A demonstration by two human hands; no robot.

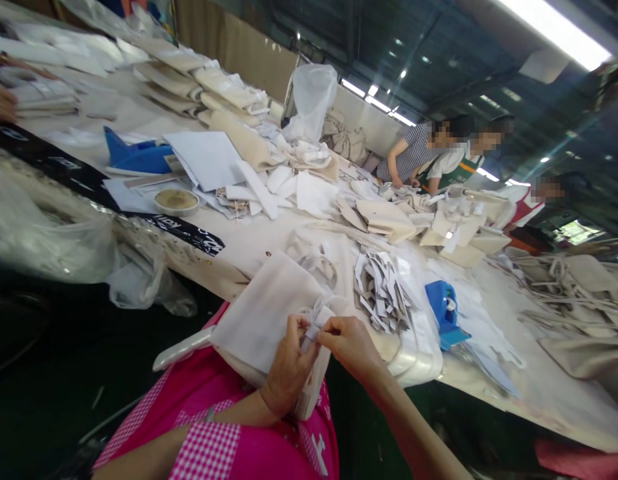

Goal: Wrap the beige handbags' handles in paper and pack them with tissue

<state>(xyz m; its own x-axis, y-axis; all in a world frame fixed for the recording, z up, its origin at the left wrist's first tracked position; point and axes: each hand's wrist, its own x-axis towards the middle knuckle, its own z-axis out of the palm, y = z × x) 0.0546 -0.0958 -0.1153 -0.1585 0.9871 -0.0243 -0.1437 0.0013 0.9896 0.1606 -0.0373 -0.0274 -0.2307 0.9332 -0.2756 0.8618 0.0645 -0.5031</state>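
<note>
A beige bag (pixel 273 310), its front looking pale and flat, lies tilted over the table's near edge against my pink apron. At its right end a white strip (pixel 313 331) wraps around something pale, perhaps the bag's handle or a tie. My left hand (pixel 292 367) pinches this strip between thumb and fingers. From the right, my right hand (pixel 353 343) closes its fingertips on the same strip's other side. Just right of the bag sits a pile of cut white and grey strips (pixel 381 290). A blue tape dispenser (pixel 445 313) stands beyond that pile.
Left on the table are another blue dispenser (pixel 139 155), a round dish (pixel 177 200) and white sheets (pixel 209 160). Stacked beige bags (pixel 383 219) line the far side, where several people work. More beige pieces (pixel 579 287) lie right. Another person's hands (pixel 1 100) show far left.
</note>
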